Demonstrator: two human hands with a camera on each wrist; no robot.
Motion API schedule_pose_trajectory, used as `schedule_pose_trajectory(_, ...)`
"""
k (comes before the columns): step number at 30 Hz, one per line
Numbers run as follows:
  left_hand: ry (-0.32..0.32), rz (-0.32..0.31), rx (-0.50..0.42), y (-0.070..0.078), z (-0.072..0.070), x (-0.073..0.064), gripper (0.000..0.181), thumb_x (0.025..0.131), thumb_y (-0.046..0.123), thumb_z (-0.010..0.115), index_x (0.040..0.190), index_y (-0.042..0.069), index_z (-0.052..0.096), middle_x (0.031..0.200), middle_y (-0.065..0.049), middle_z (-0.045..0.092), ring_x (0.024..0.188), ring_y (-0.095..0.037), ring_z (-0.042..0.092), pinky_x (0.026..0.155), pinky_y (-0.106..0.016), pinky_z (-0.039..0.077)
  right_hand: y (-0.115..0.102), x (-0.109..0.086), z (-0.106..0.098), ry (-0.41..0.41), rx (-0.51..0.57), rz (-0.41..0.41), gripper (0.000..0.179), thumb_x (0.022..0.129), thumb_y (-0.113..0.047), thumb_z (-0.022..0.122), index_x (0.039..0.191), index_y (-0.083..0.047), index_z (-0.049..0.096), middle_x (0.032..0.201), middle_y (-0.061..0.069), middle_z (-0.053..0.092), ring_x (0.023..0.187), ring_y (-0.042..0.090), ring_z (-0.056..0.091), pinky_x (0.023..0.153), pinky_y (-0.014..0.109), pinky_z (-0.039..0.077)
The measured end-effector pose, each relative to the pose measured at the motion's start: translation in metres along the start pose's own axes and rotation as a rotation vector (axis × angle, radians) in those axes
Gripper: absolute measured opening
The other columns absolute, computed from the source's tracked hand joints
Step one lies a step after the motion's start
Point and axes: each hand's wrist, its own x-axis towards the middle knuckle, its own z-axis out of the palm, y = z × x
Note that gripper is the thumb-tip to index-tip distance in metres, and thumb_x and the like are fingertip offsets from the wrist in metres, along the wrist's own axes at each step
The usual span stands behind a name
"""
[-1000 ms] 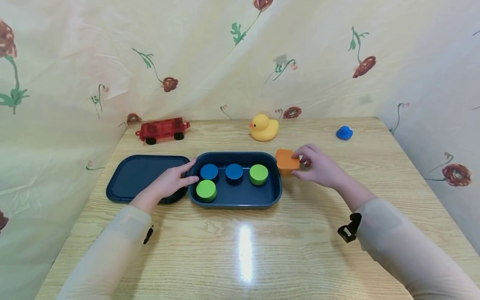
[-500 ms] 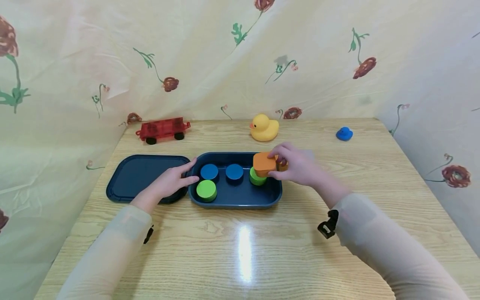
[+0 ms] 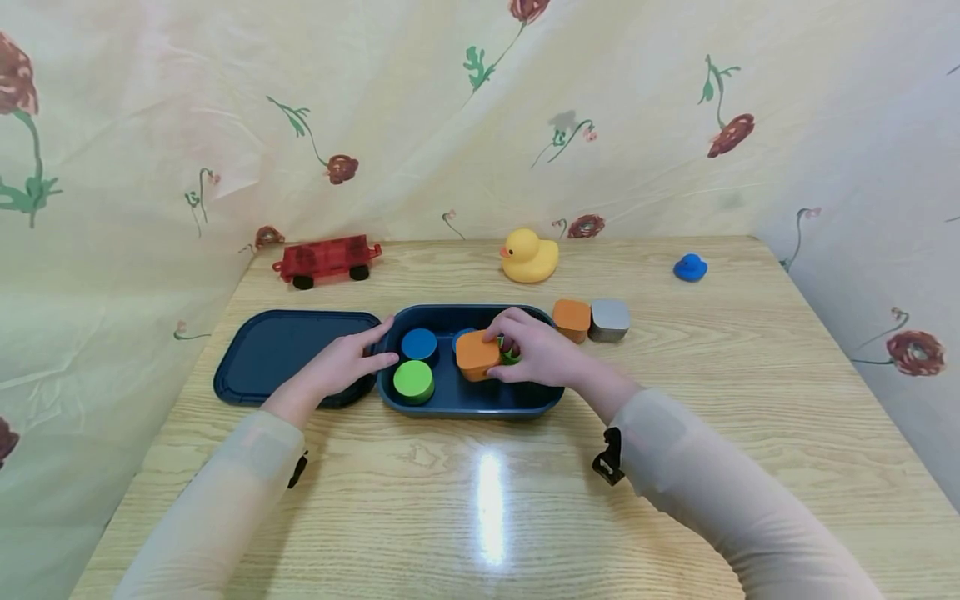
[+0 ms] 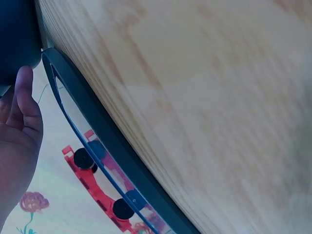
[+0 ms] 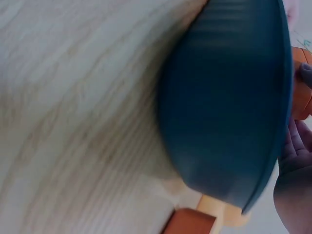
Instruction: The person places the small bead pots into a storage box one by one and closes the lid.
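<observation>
My right hand (image 3: 536,346) pinches an orange block (image 3: 477,353) with rounded corners, held over the middle of a dark blue container (image 3: 468,411). Inside that container sit two blue round blocks, one (image 3: 418,343) at the left and another mostly covered by the orange one. A green round block (image 3: 413,380) lies at the front left; a second green one shows only partly behind my right fingers. With fingers fairly straight, my left hand (image 3: 337,365) touches the container's left end. In the right wrist view the held orange block (image 5: 301,83) appears past the container's rim.
A dark blue lid (image 3: 281,354) lies left of the container. To its right stand another orange block (image 3: 572,319) and a grey block (image 3: 611,319). Farther back are a red toy wagon (image 3: 326,260), a yellow duck (image 3: 529,257) and a small blue duck (image 3: 690,267).
My right hand has carried the orange block leftward, from the container's right edge to above its middle. The other orange block and the grey block have come into view. My left hand stays put.
</observation>
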Motion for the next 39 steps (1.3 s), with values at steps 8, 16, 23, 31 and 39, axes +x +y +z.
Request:
schedule_pose_trajectory(8,0.005,0.002,0.003,-0.001,0.000,0.001,0.081,0.088,0.061,0.049,0.152,0.023,0.016,0.150,-0.017,0.027,0.134,-0.037,0.029,0.105,-0.053,0.026,-0.001,0.009,0.016,-0.081,-0.015,-0.040,0.035,0.082,-0.024,0.073,0.111,-0.012,0.058,0.114,0.002,0.047,0.079,0.011,0.051,0.069,0.023,0.046)
schedule_pose_trajectory(16,0.004,0.006,-0.006,-0.001,0.000,0.000,0.080,0.089,0.059,0.049,0.152,0.022,0.016,0.150,-0.018,0.027,0.134,-0.037,0.029,0.105,-0.053,0.026,-0.006,0.012,0.026,-0.160,-0.007,-0.003,0.035,0.083,-0.025,0.073,0.112,-0.013,0.057,0.115,0.003,0.045,0.084,0.012,0.052,0.073,0.022,0.047)
schedule_pose_trajectory(23,0.005,0.006,-0.005,-0.001,0.000,-0.001,0.079,0.089,0.059,0.049,0.152,0.023,0.016,0.149,-0.018,0.028,0.133,-0.037,0.031,0.105,-0.053,0.026,-0.011,0.016,0.030,-0.197,-0.012,-0.009,0.036,0.083,-0.024,0.073,0.113,-0.012,0.057,0.118,0.005,0.045,0.087,0.012,0.054,0.077,0.022,0.048)
schedule_pose_trajectory(31,0.001,0.011,-0.005,-0.002,0.000,0.000,0.079,0.089,0.059,0.048,0.152,0.023,0.016,0.150,-0.018,0.027,0.134,-0.038,0.030,0.105,-0.054,0.026,-0.012,0.019,0.038,-0.207,-0.041,0.005,0.036,0.082,-0.026,0.074,0.110,-0.013,0.056,0.113,0.004,0.045,0.083,0.010,0.053,0.073,0.020,0.047)
schedule_pose_trajectory(39,0.001,0.014,0.001,-0.002,0.000,0.001,0.079,0.090,0.059,0.048,0.152,0.022,0.016,0.149,-0.018,0.028,0.134,-0.038,0.030,0.105,-0.054,0.027,-0.009,0.019,0.041,-0.199,-0.117,-0.034,0.036,0.081,-0.030,0.075,0.109,-0.014,0.058,0.113,0.005,0.044,0.079,0.011,0.051,0.071,0.020,0.046)
